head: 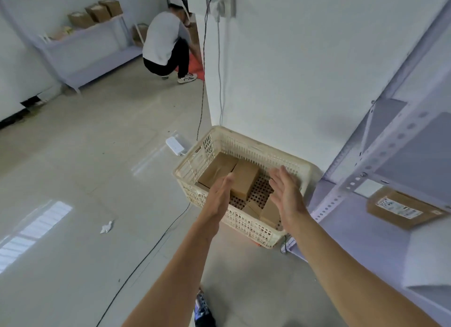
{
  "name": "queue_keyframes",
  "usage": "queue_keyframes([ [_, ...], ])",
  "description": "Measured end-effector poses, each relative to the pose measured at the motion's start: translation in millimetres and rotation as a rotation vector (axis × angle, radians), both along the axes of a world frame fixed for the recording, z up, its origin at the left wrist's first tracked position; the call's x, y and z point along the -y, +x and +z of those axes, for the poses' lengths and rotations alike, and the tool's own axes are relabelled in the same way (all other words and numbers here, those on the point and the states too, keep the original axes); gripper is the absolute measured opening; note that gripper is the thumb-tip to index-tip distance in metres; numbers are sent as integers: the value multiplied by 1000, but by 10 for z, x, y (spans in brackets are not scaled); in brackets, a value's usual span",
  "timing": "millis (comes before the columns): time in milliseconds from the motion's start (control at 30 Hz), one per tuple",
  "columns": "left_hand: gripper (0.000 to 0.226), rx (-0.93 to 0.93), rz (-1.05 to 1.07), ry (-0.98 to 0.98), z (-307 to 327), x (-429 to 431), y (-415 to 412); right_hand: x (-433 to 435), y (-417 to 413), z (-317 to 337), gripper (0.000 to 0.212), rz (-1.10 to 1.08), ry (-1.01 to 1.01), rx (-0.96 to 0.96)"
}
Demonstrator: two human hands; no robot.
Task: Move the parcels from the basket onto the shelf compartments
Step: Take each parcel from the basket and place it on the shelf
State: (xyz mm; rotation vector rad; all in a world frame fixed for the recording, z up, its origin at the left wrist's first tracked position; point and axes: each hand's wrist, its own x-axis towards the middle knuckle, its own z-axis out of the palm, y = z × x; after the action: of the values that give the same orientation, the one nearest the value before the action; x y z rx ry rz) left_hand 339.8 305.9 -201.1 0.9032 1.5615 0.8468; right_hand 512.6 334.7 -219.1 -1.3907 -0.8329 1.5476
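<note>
Two bare hands reach over a basket of cardboard parcels on the floor.

The cream plastic basket stands against a white wall. The left hand and right hand hover above it, palms facing each other, fingers straight and held together, gripping nothing. Inside the basket, a tall brown parcel sits between the hands, a flatter parcel lies to its left, and two smaller parcels lean at the near right corner. Just right of the basket stands a grey metal shelf with one labelled parcel in a low compartment. Left of the basket on the floor are a white power strip and, nearer, crumpled paper. Far beyond the basket, another person crouches.
</note>
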Motion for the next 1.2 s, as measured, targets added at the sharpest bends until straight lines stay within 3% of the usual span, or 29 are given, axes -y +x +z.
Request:
queue_keyframes([
  [67,50,15,-41,-36,-128,-306,-277,-212,-224,-115,67,-49,-38,4],
  [167,31,34,-88,-76,-296,-702,-656,-456,-509,-261,68,-132,-103,7],
  [400,32,11,-184,-189,-801,-1556,-1113,-980,-894,-658,65,-279,-224,-8],
  [500,44,-20,-239,-260,-1072,-1910,-1161,-1260,-949,-880,67,-318,-262,-8],
  [633,32,-50,-282,-346,-1477,-2365,-1157,-1674,-939,-1264,68,-346,-319,-6],
  [733,61,-79,-315,-409,-1761,-2675,-1120,-1990,-906,-1577,68,-359,-366,-15],
  [800,68,-115,-336,-438,-1977,-2872,-1092,-2180,-879,-1799,67,-370,-408,-14],
  [1200,68,-148,-412,-554,-3382,-3824,-899,-2924,-835,-3220,71,-389,-582,3],
])
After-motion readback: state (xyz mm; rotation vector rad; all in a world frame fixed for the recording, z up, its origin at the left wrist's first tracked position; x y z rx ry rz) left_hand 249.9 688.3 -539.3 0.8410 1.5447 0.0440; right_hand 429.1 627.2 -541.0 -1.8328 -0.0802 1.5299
